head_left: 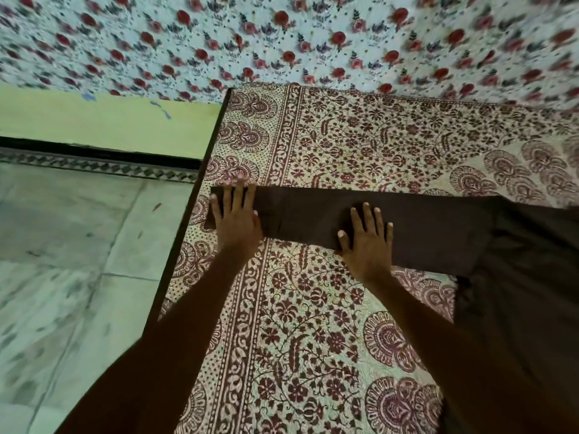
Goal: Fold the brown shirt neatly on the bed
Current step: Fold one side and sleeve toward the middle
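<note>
Shirt: the brown shirt [517, 277] lies on the bed [313, 339], its body at the right and partly out of view.
Sleeve: one sleeve [300, 214] lies straight out to the left as a flat band, its end near the bed's left edge.
Left hand: your left hand [236, 217] lies palm down on the sleeve's far end. The grip is apart, fingers straight and spread, clamped on nothing.
Right hand: your right hand [366, 242] lies flat on the sleeve's near edge, further toward the shirt body. The grip is apart here too, pressing rather than pinching.
Feel, judged: thin, soft, light cloth. It has no stiffness, so it will sag wherever you lift it and crease wherever you drag it.
Slip, judged: the printed cover [376, 136] looks quilted and should hold the fabric a little. Sliding flat palms may still bunch it.
Where to take hold: pinch the sleeve at its end corners, or at end and mid-length. Carry it over in one piece.
Hazard: the floor [62, 245] lies just past the bed edge, so a loose end could slide off.
Unclear: the collar and the other sleeve are not in view.
</note>
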